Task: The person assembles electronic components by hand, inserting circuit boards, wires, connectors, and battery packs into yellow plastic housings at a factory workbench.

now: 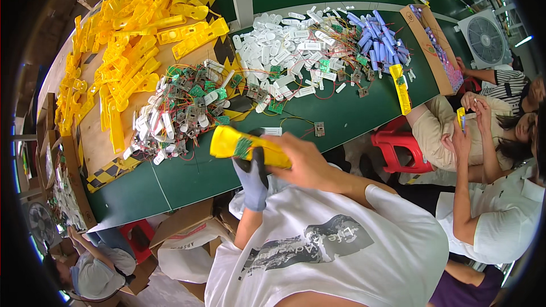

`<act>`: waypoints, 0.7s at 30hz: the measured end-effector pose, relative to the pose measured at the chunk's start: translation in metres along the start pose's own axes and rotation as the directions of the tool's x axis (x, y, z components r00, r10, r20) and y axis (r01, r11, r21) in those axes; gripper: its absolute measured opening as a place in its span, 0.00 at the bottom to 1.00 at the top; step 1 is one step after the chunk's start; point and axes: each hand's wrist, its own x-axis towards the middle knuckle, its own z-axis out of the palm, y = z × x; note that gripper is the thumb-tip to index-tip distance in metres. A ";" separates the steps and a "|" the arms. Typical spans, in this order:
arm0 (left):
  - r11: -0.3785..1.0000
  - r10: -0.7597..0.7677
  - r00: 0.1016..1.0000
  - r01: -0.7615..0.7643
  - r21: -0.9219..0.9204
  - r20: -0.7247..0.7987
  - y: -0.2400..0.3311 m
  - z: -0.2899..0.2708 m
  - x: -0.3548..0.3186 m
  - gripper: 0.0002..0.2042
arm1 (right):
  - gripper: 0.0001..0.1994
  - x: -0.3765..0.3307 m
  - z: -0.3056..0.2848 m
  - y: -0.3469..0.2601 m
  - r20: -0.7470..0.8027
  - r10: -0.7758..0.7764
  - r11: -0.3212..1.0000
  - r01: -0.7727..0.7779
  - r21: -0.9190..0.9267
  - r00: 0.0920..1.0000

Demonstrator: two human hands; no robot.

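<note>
A yellow plastic housing [223,142] is held between my two hands above the table's near edge. A small green circuit board [244,147] sits in its hollow. My left hand [252,180], in a grey glove, is closed on the housing from below, thumb near the board. My bare right hand [307,160] wraps round the housing's right end; some of its fingers are hidden. Just beyond my hands lies a white plastic part [272,131], and to its right a small metal-faced module [319,129] with thin wires.
Yellow housings [128,68] pile up on a wooden board at left. Wired circuit boards [187,99], white plastic parts [278,39] and purple battery cells [380,39] heap on the green table [193,184]. Another yellow housing [401,89] lies at the right edge, near seated co-workers and a red stool [401,147].
</note>
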 end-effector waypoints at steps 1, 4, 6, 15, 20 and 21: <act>0.999 -0.008 1.000 0.009 0.045 -0.011 -0.003 -0.003 0.006 0.19 | 0.22 0.000 -0.004 -0.003 0.195 -0.010 0.994 0.032 -0.109 0.981; 0.999 -0.014 0.998 0.017 0.043 -0.068 -0.011 -0.014 0.025 0.25 | 0.18 0.038 -0.042 0.013 0.331 -0.008 0.971 -0.072 0.226 0.944; 1.000 -0.022 0.995 0.023 0.001 -0.099 -0.006 -0.014 0.028 0.33 | 0.13 0.080 -0.062 0.038 0.129 0.054 0.992 -0.069 0.110 0.990; 0.995 -0.012 0.961 0.039 -0.090 0.278 0.045 0.012 0.015 0.47 | 0.08 0.204 -0.087 0.131 0.371 -0.252 0.772 0.417 -0.480 0.894; 0.980 -0.088 0.917 0.150 -0.132 0.389 0.036 0.010 0.030 0.24 | 0.10 0.203 -0.095 0.135 0.303 -0.084 0.838 0.232 -0.494 0.949; 0.980 -0.093 0.918 0.153 -0.129 0.386 0.035 0.011 0.029 0.24 | 0.10 0.201 -0.093 0.134 0.305 -0.082 0.841 0.230 -0.490 0.949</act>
